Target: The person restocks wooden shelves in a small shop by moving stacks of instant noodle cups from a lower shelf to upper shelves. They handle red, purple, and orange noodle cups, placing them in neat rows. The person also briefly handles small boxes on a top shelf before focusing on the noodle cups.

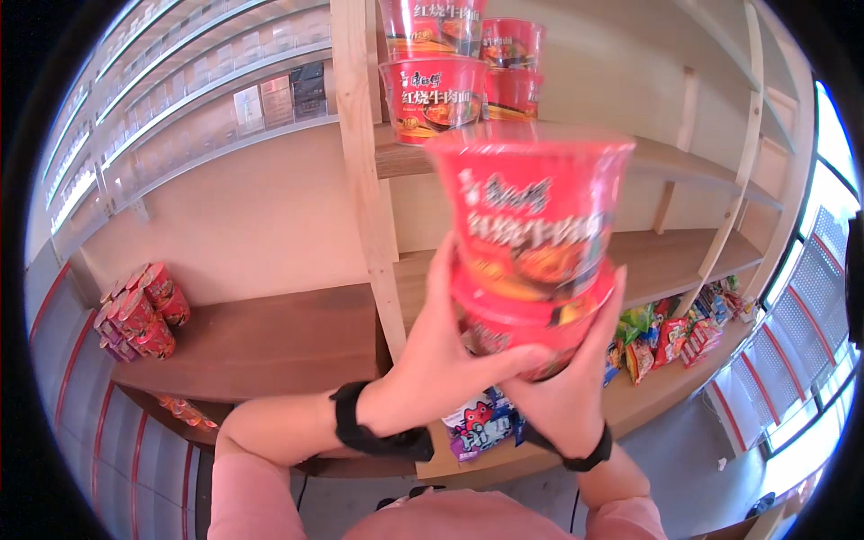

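Two red instant noodle cups, an upper one (535,225) stacked on a lower one (531,337), are held up in front of me, slightly blurred. My left hand (450,333) wraps the left side of the lower cup, thumb across its front. On the other side, my right hand (576,387) cups its right side and base. Behind the held stack, more red noodle cups (434,99) stand in piles on the upper wooden shelf (405,160), with further cups (513,67) just to their right.
Left of the wooden post (360,162), packs of red cups (139,310) sit on a brown shelf (279,337). Bagged snacks (670,337) line the lower right shelf, and a purple-blue bag (481,423) lies below my hands. Clear-fronted racks (216,81) fill the upper left.
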The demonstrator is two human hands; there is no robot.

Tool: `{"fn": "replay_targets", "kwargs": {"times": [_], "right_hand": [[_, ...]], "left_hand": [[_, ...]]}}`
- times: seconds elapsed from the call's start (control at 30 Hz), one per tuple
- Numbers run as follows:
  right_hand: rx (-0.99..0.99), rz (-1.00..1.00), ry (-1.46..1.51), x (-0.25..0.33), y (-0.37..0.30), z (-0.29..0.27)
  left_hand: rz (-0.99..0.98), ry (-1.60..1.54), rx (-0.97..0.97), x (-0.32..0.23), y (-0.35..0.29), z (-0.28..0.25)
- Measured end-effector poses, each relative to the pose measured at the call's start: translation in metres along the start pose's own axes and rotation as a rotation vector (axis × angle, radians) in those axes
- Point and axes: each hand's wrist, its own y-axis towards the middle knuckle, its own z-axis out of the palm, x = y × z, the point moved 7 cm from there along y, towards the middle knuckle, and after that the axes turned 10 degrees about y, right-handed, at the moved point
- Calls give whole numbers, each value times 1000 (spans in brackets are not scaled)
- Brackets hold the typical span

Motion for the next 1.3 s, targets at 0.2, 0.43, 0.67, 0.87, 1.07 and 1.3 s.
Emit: {"fn": "replay_targets", "kwargs": {"times": [0.2,0.43,0.67,0.87,1.07,1.3], "right_hand": [[-101,-206,0,6,74,-49],[-148,-247,60,-14,166,-62],[-95,-272,312,-74,229,-38],[-22,-129,310,-103,236,-16],[209,91,246,-113,252,-5],[362,172,283,-131,265,4]], "left_hand": [[180,-53,100,-20,54,24],[61,184,195,-29,21,6],[-58,272,108,-23,-36,-48],[-144,374,-64,-19,-73,-99],[-204,464,-250,-20,-99,-140],[-273,436,-379,-4,-122,-186]]}}
